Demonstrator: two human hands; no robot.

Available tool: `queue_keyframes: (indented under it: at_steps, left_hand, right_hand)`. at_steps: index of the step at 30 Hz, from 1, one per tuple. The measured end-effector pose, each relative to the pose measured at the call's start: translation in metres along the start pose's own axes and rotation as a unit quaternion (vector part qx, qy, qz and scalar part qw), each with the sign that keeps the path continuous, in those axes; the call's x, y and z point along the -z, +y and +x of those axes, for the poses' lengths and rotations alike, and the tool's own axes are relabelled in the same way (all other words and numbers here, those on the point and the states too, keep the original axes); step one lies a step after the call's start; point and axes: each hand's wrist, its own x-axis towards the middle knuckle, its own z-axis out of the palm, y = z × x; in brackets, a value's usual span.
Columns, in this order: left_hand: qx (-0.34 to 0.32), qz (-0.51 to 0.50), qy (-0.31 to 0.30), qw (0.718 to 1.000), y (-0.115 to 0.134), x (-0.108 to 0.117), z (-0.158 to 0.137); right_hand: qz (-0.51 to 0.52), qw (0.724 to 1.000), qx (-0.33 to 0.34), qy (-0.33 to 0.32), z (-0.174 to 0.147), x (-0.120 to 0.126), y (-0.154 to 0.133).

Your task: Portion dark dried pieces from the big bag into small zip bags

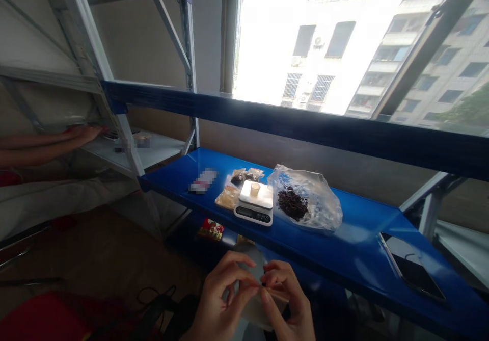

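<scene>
Two hands: from my distance I see the left hand (217, 292) and the right hand (296, 300) close together, in front of the blue worktop (355, 249) and below the level of its edge.
Grip: narrow on both sides; thumbs and fingers seem to pinch a thin tan piece (278, 296), and the fingertips of the two hands almost meet.
Thin tan piece: it is between the hands, partly covered by the fingers; I cannot tell what it is exactly, maybe a small bag or a folded sheet.
Pressure: I would pinch lightly, because such thin material can probably crease or tear under a strong pull.
Finger work: I judge it better that one hand holds firm while the other makes only small movements, so the edge does not slip away.
Scale: the white scale (254, 214) is on the worktop near the front edge, a small cup (254, 190) upright on its plate; I would lift the wrists carefully, as a knock could tip this cup.
See-through bag: this bag (324, 208), with dark pieces (292, 203) inside, lies just right of the scale; I would avoid brushing it.
</scene>
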Motion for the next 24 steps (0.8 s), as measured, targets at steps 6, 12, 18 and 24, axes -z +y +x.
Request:
queue_keyframes:
  at_steps: [6, 12, 18, 24]
  left_hand:
    - [0.039, -0.038, 0.044, 0.998, -0.015, 0.0, 0.015]
    - [0.072, -0.071, 0.0, 0.995, -0.021, 0.01, 0.026]
    - [0.054, -0.101, 0.005, 0.993, -0.029, 0.017, 0.039]
    - [0.012, -0.082, 0.068, 0.994, -0.034, 0.026, 0.055]
  right_hand:
    - [-0.021, 0.999, -0.024, -0.028, 0.019, -0.009, 0.012]
    - [-0.026, 0.999, -0.04, -0.001, 0.027, -0.015, 0.016]
    - [0.011, 0.998, -0.045, -0.047, 0.042, -0.018, 0.018]
    - [-0.023, 0.995, -0.035, -0.094, 0.058, -0.024, 0.009]
